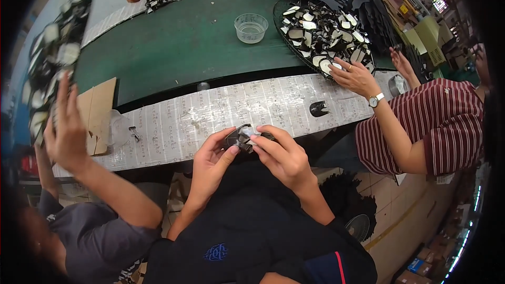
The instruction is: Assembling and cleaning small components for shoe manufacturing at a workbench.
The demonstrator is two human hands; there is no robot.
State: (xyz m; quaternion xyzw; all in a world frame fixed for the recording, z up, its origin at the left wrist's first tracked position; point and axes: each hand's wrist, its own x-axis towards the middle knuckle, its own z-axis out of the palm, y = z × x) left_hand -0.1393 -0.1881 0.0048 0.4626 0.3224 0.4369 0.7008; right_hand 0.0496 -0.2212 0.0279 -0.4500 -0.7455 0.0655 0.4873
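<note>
In front of my chest, both hands hold one small black curved piece with a pale lining (245, 134), which looks like a shoe upper. My left hand (210, 164) grips its left side, the thumb on the near edge. The fingers of my right hand (288, 159) pinch its right side and pale inner part. Fingers cover much of its shape. A similar black piece (318, 109) lies on the wrapped table edge (231, 106) to the right.
A basket (288, 43) heaped with black-and-white pieces stands far right, a co-worker's hand (355, 78) at it. At left, another co-worker's blurred hand (68, 126) lifts a loaded tray (58, 55). A clear tub (251, 28) stands on the green surface (179, 42); cardboard (97, 108) lies left.
</note>
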